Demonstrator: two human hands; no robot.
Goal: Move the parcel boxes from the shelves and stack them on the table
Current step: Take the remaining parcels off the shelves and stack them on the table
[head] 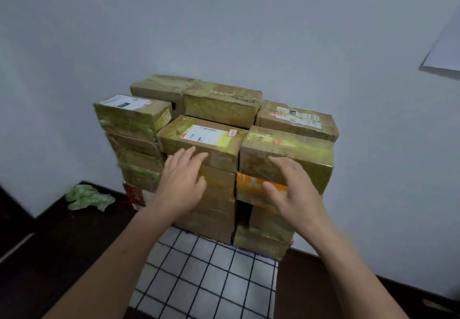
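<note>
Several taped brown parcel boxes stand in stacks on a table with a white checked cloth, pushed against the wall. The front middle stack is topped by a labelled box. To its right, a taped box tops the front right stack. My left hand is spread with straight fingers at the front face of the labelled box's stack, fingertips at its lower edge. My right hand is spread in front of the right box and the orange box below it. Neither hand grips anything.
A white wall rises directly behind the stacks. Crumpled green plastic lies on the dark floor at the left, beside a red-and-white packet. A white sheet hangs at the upper right.
</note>
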